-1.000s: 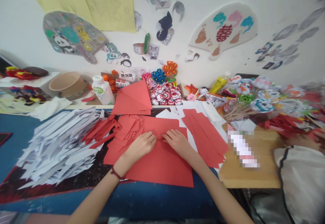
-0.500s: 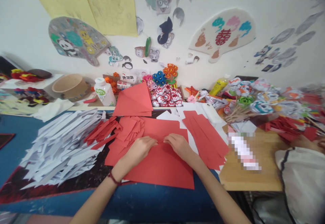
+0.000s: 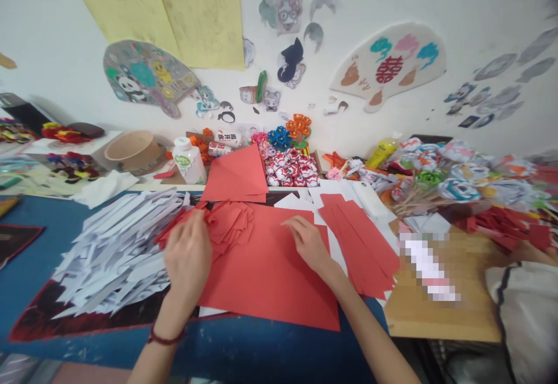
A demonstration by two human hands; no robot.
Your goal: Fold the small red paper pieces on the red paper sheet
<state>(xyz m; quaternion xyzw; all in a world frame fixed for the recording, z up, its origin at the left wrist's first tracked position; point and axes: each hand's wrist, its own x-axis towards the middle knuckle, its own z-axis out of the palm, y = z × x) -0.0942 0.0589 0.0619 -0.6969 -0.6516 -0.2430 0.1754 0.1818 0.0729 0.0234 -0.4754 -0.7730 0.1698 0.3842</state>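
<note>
Paper pieces [image 3: 235,224] fan out just right of the left hand [image 3: 188,259], its blurred grip unclear; the right hand [image 3: 310,247], fingers parted, is farther, over the red sheet [image 3: 270,285].

Wall: large yellow paper sheets [image 3: 200,18], upper left; grey fan-shaped board with a painted panda [image 3: 148,76] just below; white fan-shaped board with red lettering [image 3: 392,67] on the right; small cartoon cutouts [image 3: 291,61] between the boards. Back of table: round tan open container [image 3: 133,147], crumpled white sheet [image 3: 104,189] in front of it, white plastic bottle with green label [image 3: 189,166] upright to its right. Bright blue flowers [image 3: 279,137] beside orange flowers [image 3: 299,128]. Tilted bottle of yellow liquid [image 3: 382,151] farther right.
</note>
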